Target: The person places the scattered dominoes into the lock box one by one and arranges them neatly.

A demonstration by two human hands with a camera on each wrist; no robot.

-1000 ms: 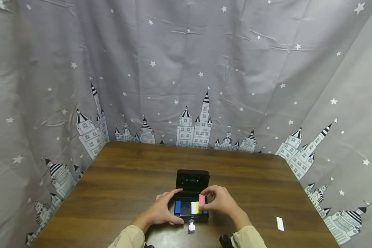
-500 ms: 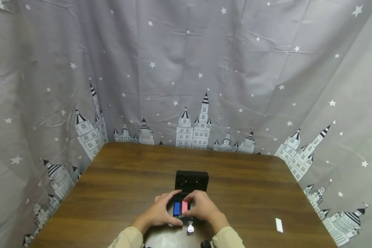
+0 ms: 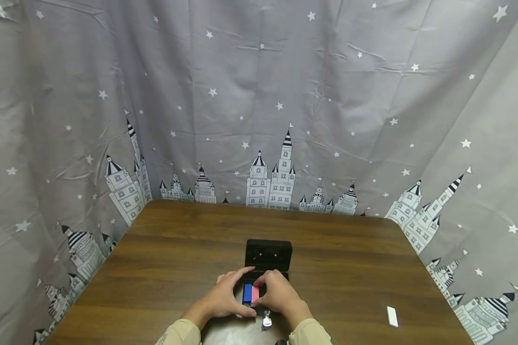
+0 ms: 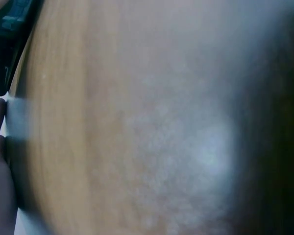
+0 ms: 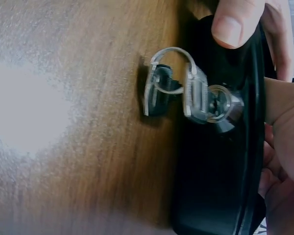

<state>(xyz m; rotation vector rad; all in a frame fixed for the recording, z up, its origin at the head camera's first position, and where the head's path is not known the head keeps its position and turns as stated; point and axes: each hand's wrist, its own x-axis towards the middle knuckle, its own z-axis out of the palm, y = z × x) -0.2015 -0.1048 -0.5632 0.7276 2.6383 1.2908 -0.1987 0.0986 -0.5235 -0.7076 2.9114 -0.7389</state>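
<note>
A black cash box point(image 3: 268, 254) stands with its lid raised. My left hand point(image 3: 224, 293) grips its left side, fingers toward the back and thumb at the front; that thumb point(image 5: 229, 29) shows against the box front in the right wrist view. A blue block point(image 3: 247, 293) lies inside at the left end. Right beside it, a pink block point(image 3: 255, 293) is pinched between the thumb and fingers of my right hand point(image 3: 279, 294). That hand hides the right part of the box's inside. In the left wrist view, only a dark corner of the box point(image 4: 7, 22) shows.
Keys on a ring point(image 5: 196, 93) hang from the lock at the box's front, over the wooden table point(image 3: 190, 244). Farther right on the table lies a white block point(image 3: 392, 316). A grey curtain point(image 3: 224, 105) with stars and castles hangs behind.
My right hand has carried the pink block leftward, from the box's right side to beside the blue block. The white and yellow blocks are now behind that hand. My left hand stays put.
</note>
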